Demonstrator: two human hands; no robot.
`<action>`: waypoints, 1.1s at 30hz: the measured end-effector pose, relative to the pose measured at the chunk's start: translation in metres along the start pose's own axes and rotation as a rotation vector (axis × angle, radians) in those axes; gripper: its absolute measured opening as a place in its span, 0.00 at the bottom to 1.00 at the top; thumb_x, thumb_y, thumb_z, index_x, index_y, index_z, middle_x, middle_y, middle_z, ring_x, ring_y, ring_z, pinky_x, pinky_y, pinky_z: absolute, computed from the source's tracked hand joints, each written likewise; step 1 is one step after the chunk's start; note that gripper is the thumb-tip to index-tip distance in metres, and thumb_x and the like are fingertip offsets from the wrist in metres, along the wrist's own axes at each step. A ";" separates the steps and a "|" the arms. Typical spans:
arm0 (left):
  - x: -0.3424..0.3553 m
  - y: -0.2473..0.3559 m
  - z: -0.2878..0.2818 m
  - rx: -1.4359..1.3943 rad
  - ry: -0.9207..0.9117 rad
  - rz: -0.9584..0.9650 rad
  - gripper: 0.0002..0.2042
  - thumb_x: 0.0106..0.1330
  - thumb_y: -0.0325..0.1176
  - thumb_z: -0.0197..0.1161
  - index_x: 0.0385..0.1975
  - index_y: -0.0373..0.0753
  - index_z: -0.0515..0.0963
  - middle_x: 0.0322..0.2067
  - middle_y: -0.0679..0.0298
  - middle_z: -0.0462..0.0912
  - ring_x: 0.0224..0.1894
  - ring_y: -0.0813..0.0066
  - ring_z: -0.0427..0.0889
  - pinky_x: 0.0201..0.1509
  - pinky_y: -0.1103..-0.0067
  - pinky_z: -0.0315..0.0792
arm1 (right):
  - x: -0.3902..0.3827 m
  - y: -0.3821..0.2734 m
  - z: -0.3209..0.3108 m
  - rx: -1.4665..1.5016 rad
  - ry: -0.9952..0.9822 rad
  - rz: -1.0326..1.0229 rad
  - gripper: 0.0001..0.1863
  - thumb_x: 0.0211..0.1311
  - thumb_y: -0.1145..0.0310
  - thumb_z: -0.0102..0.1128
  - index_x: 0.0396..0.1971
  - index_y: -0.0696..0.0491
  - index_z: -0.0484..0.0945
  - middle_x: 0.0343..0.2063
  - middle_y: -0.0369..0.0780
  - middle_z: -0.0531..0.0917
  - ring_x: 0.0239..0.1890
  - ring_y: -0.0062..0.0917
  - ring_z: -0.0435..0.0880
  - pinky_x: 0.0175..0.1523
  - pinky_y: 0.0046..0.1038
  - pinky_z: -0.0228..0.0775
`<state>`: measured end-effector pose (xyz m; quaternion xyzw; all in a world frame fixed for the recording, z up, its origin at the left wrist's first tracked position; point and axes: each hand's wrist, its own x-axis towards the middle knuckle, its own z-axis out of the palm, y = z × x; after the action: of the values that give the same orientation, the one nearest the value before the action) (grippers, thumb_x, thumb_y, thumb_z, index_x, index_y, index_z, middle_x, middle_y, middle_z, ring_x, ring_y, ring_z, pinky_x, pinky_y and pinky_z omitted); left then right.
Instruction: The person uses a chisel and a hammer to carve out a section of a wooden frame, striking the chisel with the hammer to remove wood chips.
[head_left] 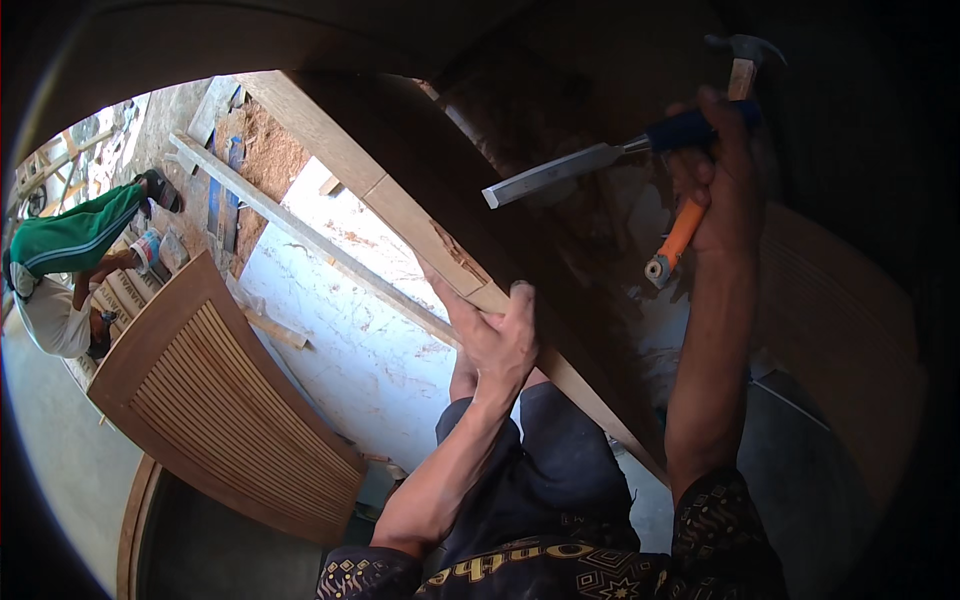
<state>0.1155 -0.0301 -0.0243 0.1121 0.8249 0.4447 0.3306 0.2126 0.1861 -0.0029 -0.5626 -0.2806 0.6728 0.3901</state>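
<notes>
Timber (405, 220): centre, set diagonally; left hand (495, 345) at its edge. Chisel (560, 178) and hammer (681, 234): right of that edge, both in right hand (722, 175). Batten (315, 245): left of timber, across sheet (345, 375). Door panel (225, 385): left of sheet. Co-worker (75, 235): far left, beyond door panel.

1. Near, in the middle: large yellow lettering (505, 562) runs across the front of the wearer's dark shirt (540, 582), partly hidden by folds.
2. Near, just beyond the shirt: small, faint characters (572, 519) stand on the dark shorts (568, 465), too dim to make out.
3. Far left: dark capital letters (124, 296) mark a pale, flat-sided stacked piece beside a co-worker; they are small and partly hidden.
</notes>
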 end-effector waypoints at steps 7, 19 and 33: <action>-0.006 -0.005 -0.003 -0.018 -0.037 -0.069 0.50 0.58 0.31 0.70 0.73 0.27 0.39 0.61 0.46 0.63 0.63 0.59 0.66 0.69 0.70 0.59 | 0.006 0.000 0.004 -0.015 -0.074 0.017 0.15 0.57 0.65 0.71 0.33 0.51 0.71 0.29 0.43 0.83 0.11 0.08 0.62 0.14 0.14 0.49; 0.063 0.091 0.041 0.579 -0.159 0.914 0.28 0.57 0.33 0.64 0.60 0.35 0.71 0.46 0.48 0.76 0.54 0.50 0.78 0.57 0.61 0.75 | 0.009 0.000 0.022 -0.136 -0.184 0.029 0.16 0.58 0.63 0.72 0.36 0.49 0.72 0.28 0.38 0.84 0.11 0.06 0.64 0.14 0.11 0.51; 0.098 0.095 0.043 0.671 -0.320 0.743 0.30 0.58 0.28 0.63 0.64 0.50 0.72 0.38 0.58 0.85 0.35 0.54 0.87 0.36 0.66 0.80 | 0.028 0.023 0.025 -0.181 -0.128 0.075 0.17 0.56 0.59 0.73 0.35 0.47 0.72 0.28 0.33 0.84 0.15 0.05 0.64 0.14 0.10 0.49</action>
<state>0.0584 0.1005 -0.0080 0.5632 0.7659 0.2205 0.2183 0.1813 0.1990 -0.0312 -0.5615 -0.3432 0.6934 0.2936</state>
